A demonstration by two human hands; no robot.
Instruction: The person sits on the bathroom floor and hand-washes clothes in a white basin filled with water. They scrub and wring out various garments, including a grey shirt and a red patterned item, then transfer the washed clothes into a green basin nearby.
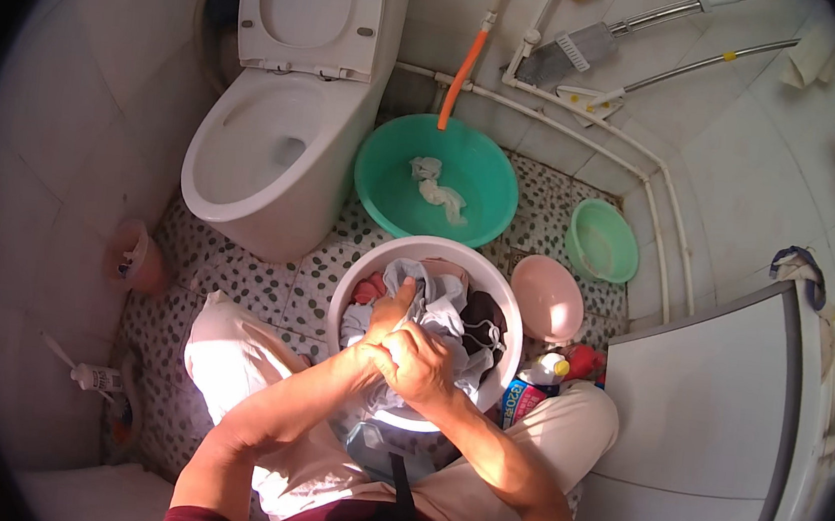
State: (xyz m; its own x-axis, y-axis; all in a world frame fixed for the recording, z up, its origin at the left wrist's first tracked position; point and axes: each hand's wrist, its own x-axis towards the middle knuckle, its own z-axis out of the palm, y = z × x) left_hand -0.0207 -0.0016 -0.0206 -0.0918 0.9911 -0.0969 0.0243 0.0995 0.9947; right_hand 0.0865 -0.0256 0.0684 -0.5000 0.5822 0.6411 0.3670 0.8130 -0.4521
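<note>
Both my hands are together over a white basin [340, 303] heaped with wet-looking laundry. My left hand [390, 320] is closed on a light grey garment [442, 320], one digit stretched along the cloth. Pressed close against it, my right hand [418, 363] is balled in a fist on the same garment; what lies inside its fingers is mostly hidden. Around them in the basin are a red cloth [371, 288] at the left and a dark brown garment [482, 317] with white cord at the right.
Beyond stands a green tub [374, 191] of water with white cloth [440, 199] in it, under an orange hose [463, 76]. A pink basin [546, 298], a light green basin [602, 240] and a blue-and-pink detergent bottle [525, 396] sit to the right. A toilet [268, 146] is at the left.
</note>
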